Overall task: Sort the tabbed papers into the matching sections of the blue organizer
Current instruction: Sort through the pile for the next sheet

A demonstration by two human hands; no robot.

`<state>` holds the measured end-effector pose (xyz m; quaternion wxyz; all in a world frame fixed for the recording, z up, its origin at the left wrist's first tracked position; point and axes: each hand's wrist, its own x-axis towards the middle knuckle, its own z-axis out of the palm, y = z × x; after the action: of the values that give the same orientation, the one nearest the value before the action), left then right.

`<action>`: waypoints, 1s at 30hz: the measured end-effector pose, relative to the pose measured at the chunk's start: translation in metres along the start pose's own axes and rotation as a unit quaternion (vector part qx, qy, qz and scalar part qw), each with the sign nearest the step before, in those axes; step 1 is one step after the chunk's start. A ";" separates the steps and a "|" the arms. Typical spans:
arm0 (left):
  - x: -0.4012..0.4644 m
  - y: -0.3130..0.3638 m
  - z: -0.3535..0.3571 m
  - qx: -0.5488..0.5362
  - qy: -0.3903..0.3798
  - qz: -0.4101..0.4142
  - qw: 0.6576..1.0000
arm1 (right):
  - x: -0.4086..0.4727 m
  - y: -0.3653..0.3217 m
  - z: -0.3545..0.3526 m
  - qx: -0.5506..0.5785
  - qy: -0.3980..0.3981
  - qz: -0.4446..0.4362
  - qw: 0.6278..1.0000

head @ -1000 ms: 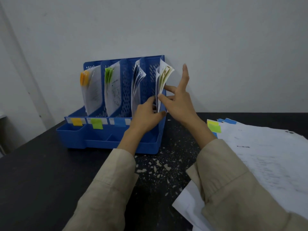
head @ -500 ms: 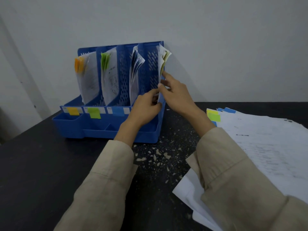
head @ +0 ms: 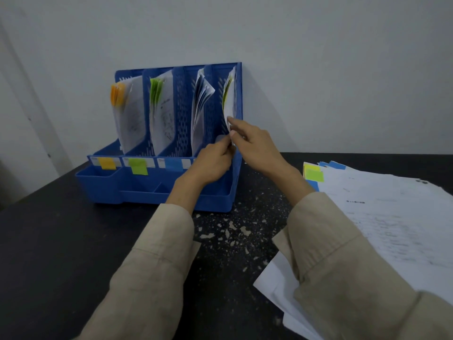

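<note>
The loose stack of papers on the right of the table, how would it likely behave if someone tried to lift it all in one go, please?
The stack of papers would probably flop and sag, since the sheets are thin and unbound. It lies fanned and uneven, so sheets may well slide apart. The colored tabs sticking out at its far left corner could bend or peel if caught.

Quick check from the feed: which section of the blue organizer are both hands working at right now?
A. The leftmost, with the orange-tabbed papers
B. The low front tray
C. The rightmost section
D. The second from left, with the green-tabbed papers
C: the left hand and the right hand both pinch the lower edge of the papers standing in the rightmost section of the blue organizer.
</note>
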<state>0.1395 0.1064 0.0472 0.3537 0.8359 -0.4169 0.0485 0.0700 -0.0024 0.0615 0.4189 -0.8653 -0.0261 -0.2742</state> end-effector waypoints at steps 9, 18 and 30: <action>-0.002 0.008 -0.015 -0.079 0.019 -0.007 0.997 | 0.002 0.001 -0.012 -0.023 0.025 0.011 0.999; -0.013 0.043 0.003 -0.070 0.341 0.174 0.921 | -0.008 0.003 -0.069 -0.099 0.047 0.056 0.992; -0.021 0.058 0.068 0.048 -0.208 0.117 0.970 | -0.114 0.059 -0.187 -0.293 0.011 0.531 0.795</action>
<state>0.0686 0.0542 0.0210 0.2104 0.7890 -0.5735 -0.0650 -0.0950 -0.1575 0.0564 0.2254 -0.8213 0.5239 -0.0131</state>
